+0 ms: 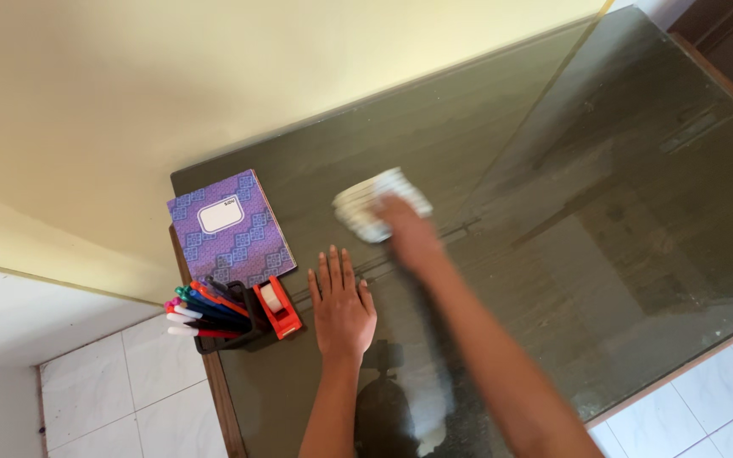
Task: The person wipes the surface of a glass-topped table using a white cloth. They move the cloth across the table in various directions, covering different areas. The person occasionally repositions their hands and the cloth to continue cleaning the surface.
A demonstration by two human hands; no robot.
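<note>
Purple patterned notebook (pixel 231 227) lies at the counter's (pixel 604 220) nine o'clock corner, with a black holder of coloured markers (pixel 205 315) and a red tape dispenser (pixel 276 307) just below it. Left hand (pixel 343 304) rests flat, fingers spread, holding nothing. At its one o'clock, the blurred right hand (pixel 411 231) presses a pale folded cloth (pixel 375 203) on dark, glossy glass. Wiping seems underway; the next stroke likely needs steady pressure.

both forearms bare, no sleeves/rings/watch visible.
</note>
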